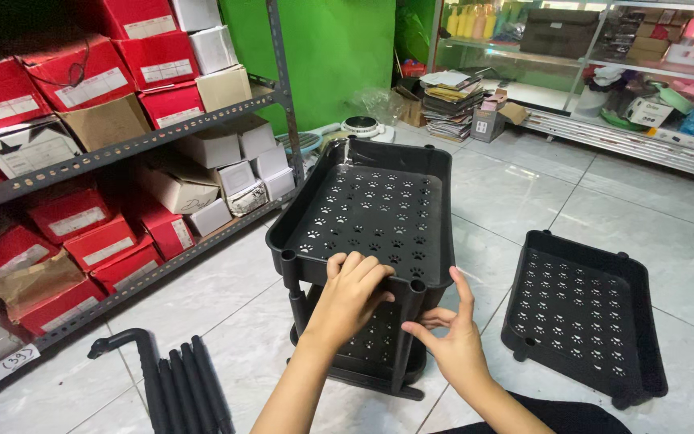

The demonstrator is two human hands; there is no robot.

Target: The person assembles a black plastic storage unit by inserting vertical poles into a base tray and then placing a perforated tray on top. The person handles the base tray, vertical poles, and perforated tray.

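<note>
A black plastic rack stands on the floor, its top tray (363,165) pierced with paw-shaped holes, and a lower tray (367,345) sits beneath it on black posts. My left hand (353,291) lies curled over the near rim of the top tray, fingers bent on the edge. My right hand (450,337) hovers just below and right of that rim, fingers spread, beside the near right corner post (406,333). A third matching black tray (584,309) lies flat on the tiles to the right.
Several loose black tubes (182,386) and a curved handle piece lie on the floor at lower left. A metal shelf (122,145) packed with red and white boxes fills the left. Stacked papers (451,100) and a glass display case (604,48) are at the back.
</note>
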